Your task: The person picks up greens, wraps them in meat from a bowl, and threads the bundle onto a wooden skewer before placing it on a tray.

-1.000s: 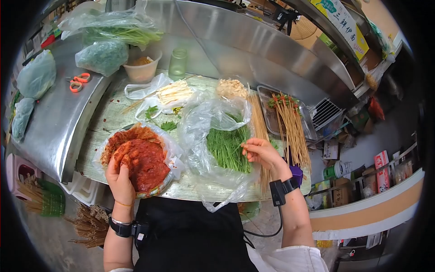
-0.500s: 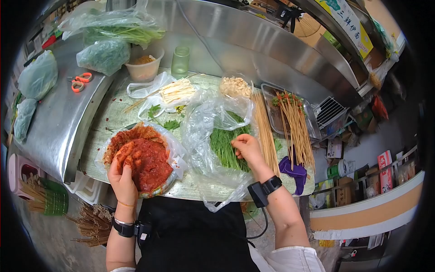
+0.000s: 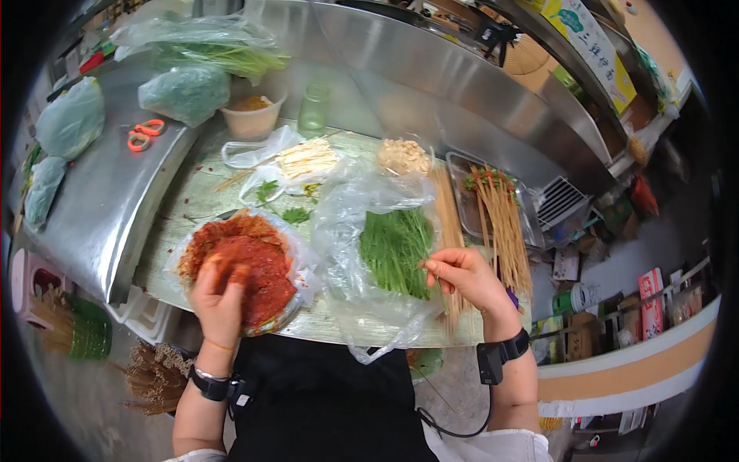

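My left hand [image 3: 219, 296] is over the bowl of red chili paste [image 3: 265, 281], its fingertips coated red and slightly blurred. Thumb and fingers are apart, and I see nothing held between them. Loose plastic lines the bowl [image 3: 305, 273]. My right hand [image 3: 469, 281] is closed in a pinch on a thin green herb sprig [image 3: 442, 296], at the right edge of a pile of feathery green herbs [image 3: 396, 250]. That pile lies in an opened clear plastic bag [image 3: 339, 223].
Bamboo skewers [image 3: 446, 208] lie right of the bag. A clear tray [image 3: 462, 173] has filled skewers [image 3: 500, 223] across it. Behind stand pale pieces in a container [image 3: 404, 156], enoki-like strands [image 3: 306, 159], a green glass [image 3: 313, 108] and a tub [image 3: 252, 119]. Orange-handled scissors [image 3: 145, 135] lie left.
My right hand has moved right, from over the herbs to the pile's edge, with a sprig pinched in it. My left hand has lowered and its fingers have opened over the paste.
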Available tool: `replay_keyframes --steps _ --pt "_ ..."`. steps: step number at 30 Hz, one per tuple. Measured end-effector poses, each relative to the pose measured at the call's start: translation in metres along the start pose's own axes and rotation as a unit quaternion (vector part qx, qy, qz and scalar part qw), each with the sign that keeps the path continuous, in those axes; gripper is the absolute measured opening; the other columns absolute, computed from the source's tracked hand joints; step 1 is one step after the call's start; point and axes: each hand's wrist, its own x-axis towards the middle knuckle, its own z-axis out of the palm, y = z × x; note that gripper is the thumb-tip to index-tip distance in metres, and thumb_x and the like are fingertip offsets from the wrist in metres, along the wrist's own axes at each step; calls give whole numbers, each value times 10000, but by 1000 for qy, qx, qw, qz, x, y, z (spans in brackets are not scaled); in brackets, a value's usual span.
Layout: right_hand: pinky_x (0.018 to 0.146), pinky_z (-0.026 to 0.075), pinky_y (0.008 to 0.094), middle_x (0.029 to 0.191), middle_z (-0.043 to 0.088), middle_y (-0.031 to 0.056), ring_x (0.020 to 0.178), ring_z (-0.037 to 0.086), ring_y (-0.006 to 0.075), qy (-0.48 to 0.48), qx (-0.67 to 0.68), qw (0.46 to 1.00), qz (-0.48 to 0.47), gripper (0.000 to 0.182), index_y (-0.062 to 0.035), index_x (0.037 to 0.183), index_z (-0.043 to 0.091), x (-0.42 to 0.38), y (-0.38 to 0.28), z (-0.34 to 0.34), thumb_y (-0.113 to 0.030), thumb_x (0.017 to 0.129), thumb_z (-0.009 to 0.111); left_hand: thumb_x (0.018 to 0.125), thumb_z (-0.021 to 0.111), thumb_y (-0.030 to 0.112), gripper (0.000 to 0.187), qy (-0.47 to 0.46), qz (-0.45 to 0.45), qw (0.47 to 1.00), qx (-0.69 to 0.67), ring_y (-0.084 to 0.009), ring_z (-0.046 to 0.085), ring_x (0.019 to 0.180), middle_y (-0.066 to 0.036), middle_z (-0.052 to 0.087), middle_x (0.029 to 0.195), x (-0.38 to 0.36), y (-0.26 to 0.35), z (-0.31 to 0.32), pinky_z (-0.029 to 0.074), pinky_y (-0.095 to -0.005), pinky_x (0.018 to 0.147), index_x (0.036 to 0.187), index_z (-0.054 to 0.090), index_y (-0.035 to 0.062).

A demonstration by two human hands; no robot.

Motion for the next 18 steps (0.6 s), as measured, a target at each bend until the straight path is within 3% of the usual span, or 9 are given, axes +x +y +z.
replay_keyframes --steps 2,4,10,11,13,15,16,17,18 --pt "489 383 173 674 603 -19 531 466 30 -47 -74 996 -19 161 -31 891 643 1 -13 21 -178 874 578 717 658 6 279 -33 167 967 187 -204 592 853 -111 609 956 -1 9 7 457 -276 770 991 606 -6" --pt "490 375 188 666 597 -21 543 473 40 -73 -98 992 -35 152 -25 880 645 2 -26 47 -165 867 587 648 703 41 319 -95 271 929 232 -244 583 817 -115 600 906 -1 47 22 470 -302 707 953 611 17" --pt "570 441 286 667 606 87 587 553 131 -101 -268 924 -254 146 -6 840 638 4 -51 101 -148 815 613 671 694 119 294 -192 392 842 317 -238 560 706 -71 555 812 5 61 42 460 -317 583 950 622 60" --pt "529 401 205 664 569 -3 587 505 54 -94 -270 913 -290 93 8 833 627 3 -54 105 -78 802 641 686 683 107 281 -198 391 841 317 -242 560 699 -80 563 808 6 59 40 457 -305 582 956 624 57" --pt "525 399 195 662 566 -10 586 503 43 -77 -217 941 -249 92 3 836 626 1 -54 107 -69 788 656 701 672 95 269 -205 392 840 314 -245 559 692 -88 571 804 6 53 37 454 -294 580 963 625 54" --pt "520 398 186 661 563 -17 585 502 32 -61 -162 963 -205 99 -2 839 624 3 -51 109 -60 773 671 748 621 45 209 -251 191 933 173 -183 553 645 -40 572 737 1 47 32 461 -268 590 955 609 17" --pt "518 394 173 661 562 -22 583 498 23 -86 -100 978 -163 113 -5 839 620 7 -46 110 -52 758 685 748 621 45 209 -252 190 933 172 -183 553 645 -40 572 737 -2 49 32 461 -268 590 955 609 17" --pt "516 390 161 661 560 -28 581 493 14 -110 -37 986 -119 131 -8 838 617 10 -41 112 -45 744 699 769 600 32 177 -284 8 959 -6 -141 553 641 -25 580 737 -5 53 32 459 -251 589 944 604 5" --pt "516 390 161 661 560 -28 581 493 14 -110 -36 986 -118 131 -8 838 617 12 -39 114 -45 744 699 790 580 20 147 -297 -175 921 -184 -98 553 637 -11 589 737 -6 55 32 457 -233 588 933 599 -7"
